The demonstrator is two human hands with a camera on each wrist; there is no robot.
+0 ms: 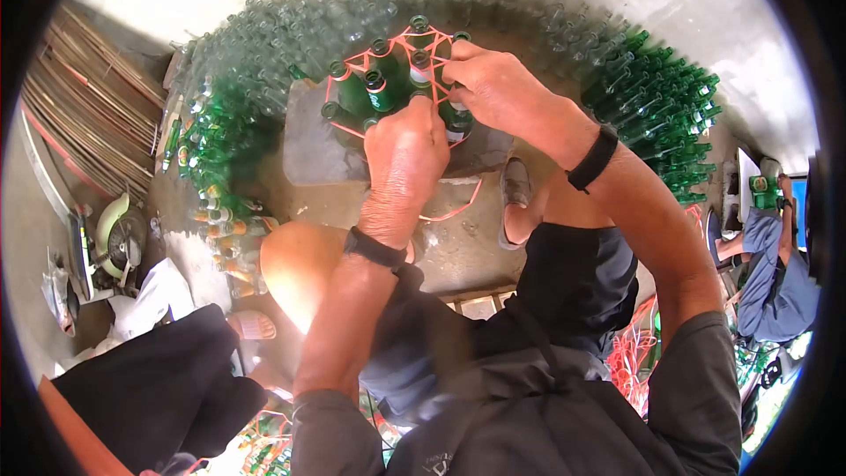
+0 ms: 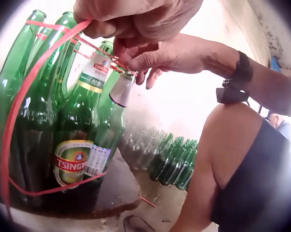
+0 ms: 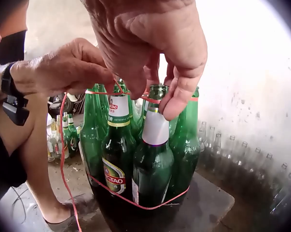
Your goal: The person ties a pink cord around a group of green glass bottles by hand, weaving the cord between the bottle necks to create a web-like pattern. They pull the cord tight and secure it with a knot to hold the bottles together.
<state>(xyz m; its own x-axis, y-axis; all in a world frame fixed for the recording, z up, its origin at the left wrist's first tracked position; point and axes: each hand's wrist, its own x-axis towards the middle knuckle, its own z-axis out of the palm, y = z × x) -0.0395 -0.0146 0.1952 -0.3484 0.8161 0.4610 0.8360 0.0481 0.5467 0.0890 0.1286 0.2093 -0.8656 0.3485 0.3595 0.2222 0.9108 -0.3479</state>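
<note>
Several green bottles (image 1: 352, 92) stand upright in a tight group on a dark slab (image 1: 308, 154). Red string (image 3: 148, 207) runs round their lower bodies, and more links their necks. My left hand (image 1: 405, 159) pinches the string (image 2: 27, 87) near the bottle necks, with a loose length hanging down. On the right side of the group, my right hand (image 1: 515, 92) has its fingers at the necks; in the right wrist view its fingers (image 3: 177, 96) curve round the string and the neck of a white-collared bottle (image 3: 155, 128). Its fingertips are partly hidden.
Rows of green and clear bottles (image 1: 652, 106) stand along the wall around the slab. Bundled sticks (image 1: 88, 97) lie at the left. Red string (image 1: 630, 353) is heaped near my right side. Another person (image 1: 775, 256) is at the far right, and a dark-clothed leg (image 1: 159, 388) at lower left.
</note>
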